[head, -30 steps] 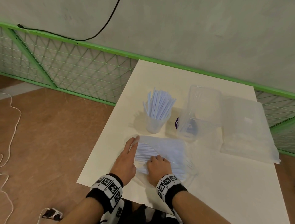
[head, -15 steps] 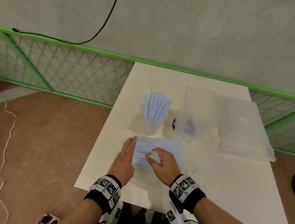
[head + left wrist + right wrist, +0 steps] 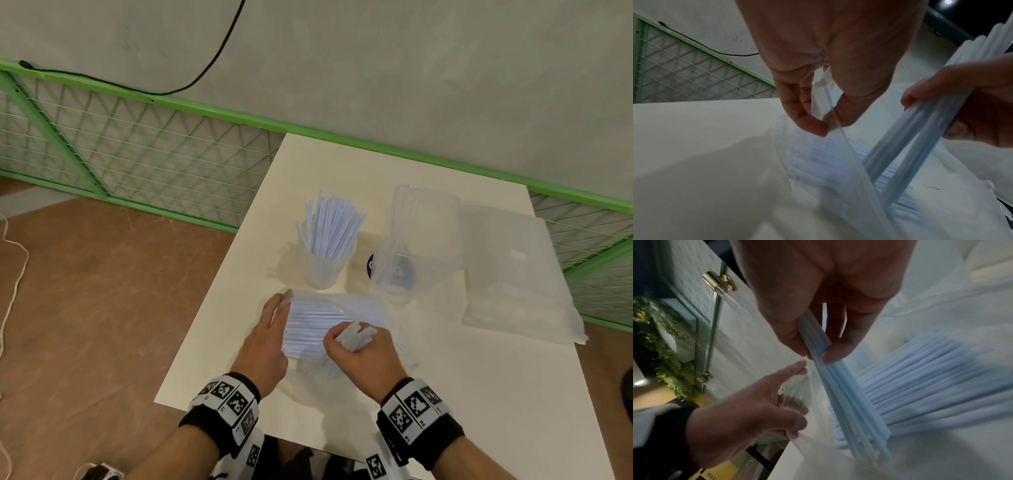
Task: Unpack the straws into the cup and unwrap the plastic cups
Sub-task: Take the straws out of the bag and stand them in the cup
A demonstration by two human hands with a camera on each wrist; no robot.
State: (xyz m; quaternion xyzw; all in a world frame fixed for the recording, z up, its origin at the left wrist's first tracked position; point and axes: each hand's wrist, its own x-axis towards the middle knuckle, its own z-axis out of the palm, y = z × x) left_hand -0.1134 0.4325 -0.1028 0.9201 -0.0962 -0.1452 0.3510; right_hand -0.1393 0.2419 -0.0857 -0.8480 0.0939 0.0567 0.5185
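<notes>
Several straws (image 3: 840, 386) sit clamped between your right hand's (image 3: 363, 349) thumb and fingers, their lower ends inside the bag (image 3: 342, 308) at lower centre of the head view. Your left hand (image 3: 265, 339) pinches the bag's open edge. Half a second ago your right hand was lower, the bunch barely lifted. The cup (image 3: 322, 270) stands just above.

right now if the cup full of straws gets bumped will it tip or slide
Probably tips: the straws stand far above the thin clear cup and lean, fanning out. It looks light, so it might also slide on the smooth table.
</notes>
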